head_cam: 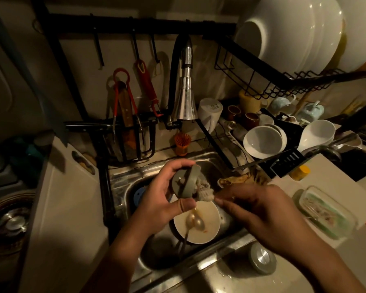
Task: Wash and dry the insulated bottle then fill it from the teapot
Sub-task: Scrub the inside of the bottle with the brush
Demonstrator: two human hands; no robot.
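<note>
Left hand (156, 195) clamped on grey lid (184, 182), right hand (260, 216) pinching sponge (204, 191) against it over sink (123, 182); likely washing step, rinse under tap (185, 98) next; bottle (262, 259) on front worktop (241, 280).

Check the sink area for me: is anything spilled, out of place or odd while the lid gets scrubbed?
Nothing spilled. The left hand holds the grey lid over the sink while the right hand scrubs it. One oddity: a used bowl with two spoons sits directly beneath, catching the runoff.
</note>
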